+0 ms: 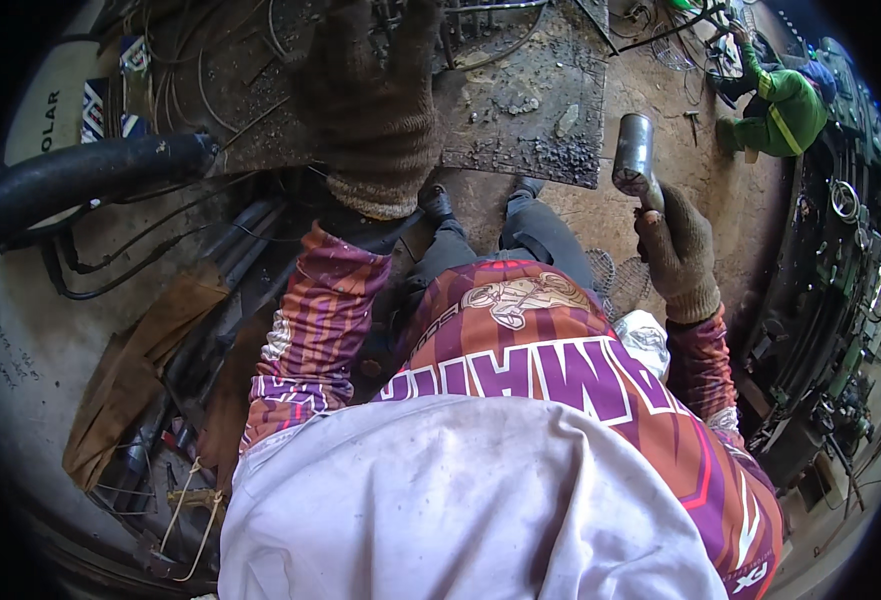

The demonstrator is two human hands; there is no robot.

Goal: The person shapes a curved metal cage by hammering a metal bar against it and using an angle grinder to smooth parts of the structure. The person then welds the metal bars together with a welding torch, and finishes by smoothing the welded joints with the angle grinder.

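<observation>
My right hand [682, 250], in a brown knitted work glove, is closed round the short handle of a hammer [635, 150]. Its heavy, cylindrical metal head points up, beside the right edge of the metal worktable [520, 110]. Over the left part of that table reaches my left hand [375, 120], gloved the same way. The fingers of this hand look stretched and apart, with their tips running into shadow at the upper edge. Close to them lie bent metal rods [490, 8]; I cannot make out whether the fingertips touch any.
Dark scale and debris [565, 155] litter the table edge. A thick black hose [100, 175] and cables run at left, above brown cloth [150, 370] and metal pipes. A person in green [790, 110] crouches at the far right, near dark machinery [830, 260].
</observation>
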